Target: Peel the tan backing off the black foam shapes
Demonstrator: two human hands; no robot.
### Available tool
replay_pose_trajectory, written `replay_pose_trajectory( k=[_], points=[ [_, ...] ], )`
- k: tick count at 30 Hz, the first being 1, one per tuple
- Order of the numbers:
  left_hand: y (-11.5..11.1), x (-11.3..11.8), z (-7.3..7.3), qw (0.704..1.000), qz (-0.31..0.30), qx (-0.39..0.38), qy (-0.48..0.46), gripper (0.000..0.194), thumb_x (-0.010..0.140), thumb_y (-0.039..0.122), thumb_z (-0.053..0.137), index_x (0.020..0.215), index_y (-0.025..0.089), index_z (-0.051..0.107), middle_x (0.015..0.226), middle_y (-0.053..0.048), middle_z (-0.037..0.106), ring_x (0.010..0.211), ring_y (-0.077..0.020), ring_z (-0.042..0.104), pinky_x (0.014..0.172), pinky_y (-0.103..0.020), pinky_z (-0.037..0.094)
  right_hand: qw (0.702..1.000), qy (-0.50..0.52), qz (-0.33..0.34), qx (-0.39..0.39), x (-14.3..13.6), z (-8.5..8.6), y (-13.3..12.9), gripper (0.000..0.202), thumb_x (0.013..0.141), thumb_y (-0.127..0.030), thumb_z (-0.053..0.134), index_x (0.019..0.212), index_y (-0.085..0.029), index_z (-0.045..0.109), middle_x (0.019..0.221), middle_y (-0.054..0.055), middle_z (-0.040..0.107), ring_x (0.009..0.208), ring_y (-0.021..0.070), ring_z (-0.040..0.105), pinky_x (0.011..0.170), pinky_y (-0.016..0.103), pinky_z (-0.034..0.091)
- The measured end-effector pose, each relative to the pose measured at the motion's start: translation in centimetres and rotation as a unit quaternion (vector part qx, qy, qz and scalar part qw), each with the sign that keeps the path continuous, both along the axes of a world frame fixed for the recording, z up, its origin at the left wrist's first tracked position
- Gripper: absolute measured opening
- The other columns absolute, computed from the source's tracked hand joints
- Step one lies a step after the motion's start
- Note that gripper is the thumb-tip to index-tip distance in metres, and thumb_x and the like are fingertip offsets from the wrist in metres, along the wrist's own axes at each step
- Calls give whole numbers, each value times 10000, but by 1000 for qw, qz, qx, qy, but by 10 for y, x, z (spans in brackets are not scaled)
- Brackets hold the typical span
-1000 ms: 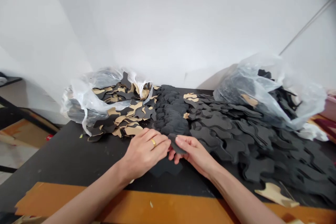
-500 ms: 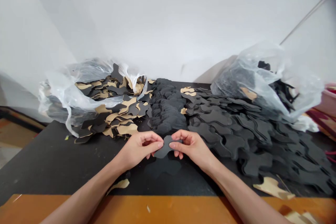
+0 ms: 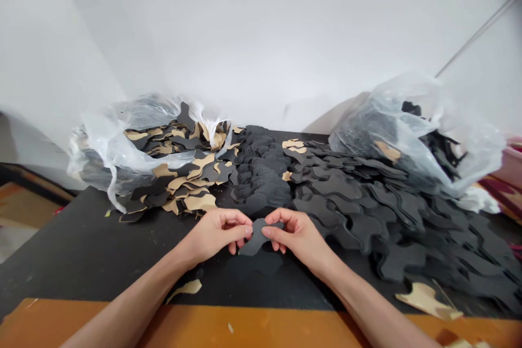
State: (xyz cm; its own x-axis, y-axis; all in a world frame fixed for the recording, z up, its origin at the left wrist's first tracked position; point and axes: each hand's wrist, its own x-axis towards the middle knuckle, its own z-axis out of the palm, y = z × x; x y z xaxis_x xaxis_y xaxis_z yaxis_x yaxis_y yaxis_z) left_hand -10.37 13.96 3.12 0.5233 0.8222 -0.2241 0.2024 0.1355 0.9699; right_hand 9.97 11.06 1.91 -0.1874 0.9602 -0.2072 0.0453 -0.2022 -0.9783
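Note:
A dark grey, wavy-edged flat piece (image 3: 256, 239) is pinched between my two hands above the black table surface. My left hand (image 3: 228, 232) grips its left edge with thumb and fingers. On the opposite edge, the thumb and fingers of my right hand (image 3: 287, 231) are closed. Another dark piece (image 3: 267, 262) appears to lie flat on the table just below. Behind my hands runs a dense row of overlapping black pieces (image 3: 261, 185).
Tan-and-black pieces (image 3: 191, 190) spill from a clear plastic bag (image 3: 134, 160) at left. Black pieces (image 3: 338, 185) spread across the right, before another plastic bag (image 3: 391, 114). Tan scraps (image 3: 428, 299) lie near the orange-brown front strip (image 3: 212, 323).
The view has shifted slightly, so the table's contents sit a little lower in the picture. Both hands still hold the dark piece, which looks slightly more tilted.

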Motion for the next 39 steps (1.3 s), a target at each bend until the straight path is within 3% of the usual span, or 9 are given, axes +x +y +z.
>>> replay_pose_trajectory(
  k=[11, 14, 17, 20, 22, 24, 28, 32, 39],
  points=[
    [2, 0, -4, 1000, -21, 15, 0, 184, 779, 334, 628, 742, 158, 589, 633, 40, 543, 572, -95, 493, 526, -200, 433, 1000, 3, 17, 24, 0, -6, 1, 307, 711, -400, 786, 821, -176, 607, 513, -69, 573, 432, 69, 493, 443, 179, 402],
    [1, 0, -3, 999, -28, 18, -4, 182, 786, 345, 587, 745, 178, 528, 638, 60, 463, 582, -96, 451, 528, -199, 415, 999, 18, 22, 38, -1, -7, 0, 299, 706, -392, 789, 807, -182, 602, 628, -46, 602, 511, 96, 564, 475, 200, 454],
    [-1, 0, -3, 999, -44, 15, -6, 180, 790, 353, 556, 752, 189, 490, 640, 68, 421, 573, -95, 416, 529, -205, 383, 994, -33, 12, 106, 0, -8, -2, 199, 737, -312, 772, 820, -192, 636, 785, -16, 636, 628, 116, 605, 550, 221, 494],
    [-4, 0, -4, 998, -61, 10, -8, 169, 795, 346, 541, 779, 190, 478, 645, 67, 425, 570, -93, 390, 542, -211, 339, 960, -139, 29, 242, 2, -7, -5, 253, 806, -214, 723, 1054, -241, 683, 915, 10, 661, 816, 154, 626, 694, 254, 517],
    [-6, 0, -5, 998, -65, 10, -12, 172, 810, 350, 529, 780, 195, 462, 640, 71, 398, 572, -96, 354, 547, -214, 311, 921, -191, 74, 330, 3, -6, -8, 401, 873, -181, 662, 1258, -285, 620, 1014, 30, 663, 931, 175, 614, 817, 303, 515],
    [-6, 0, -6, 998, -67, 13, -13, 184, 823, 356, 526, 766, 198, 451, 643, 74, 362, 578, -100, 316, 549, -218, 287, 885, -222, 105, 395, 4, -4, -9, 434, 923, -163, 601, 1330, -311, 577, 1078, 46, 652, 990, 188, 598, 884, 346, 502],
    [-7, 0, -6, 998, -62, 26, -7, 192, 821, 365, 546, 766, 194, 479, 681, 63, 371, 623, -114, 330, 579, -227, 288, 838, -245, 68, 483, 4, -3, -10, 341, 923, -119, 589, 1208, -286, 669, 1092, 69, 635, 1036, 206, 590, 882, 366, 509],
    [-6, 0, -5, 999, -39, 31, -5, 211, 820, 386, 542, 757, 198, 471, 674, 63, 369, 625, -117, 340, 575, -226, 292, 809, -232, 43, 538, 5, 0, -12, 290, 886, -23, 578, 1060, -218, 704, 1116, 99, 635, 1091, 221, 592, 913, 380, 512],
    [-5, 2, -8, 999, -27, 3, -21, 228, 805, 416, 523, 760, 205, 451, 640, 49, 483, 577, -118, 462, 566, -238, 394, 808, -231, 60, 538, 4, 3, -16, 266, 890, -34, 565, 1074, -220, 609, 1173, 103, 658, 1095, 213, 624, 922, 375, 527]
  ],
)
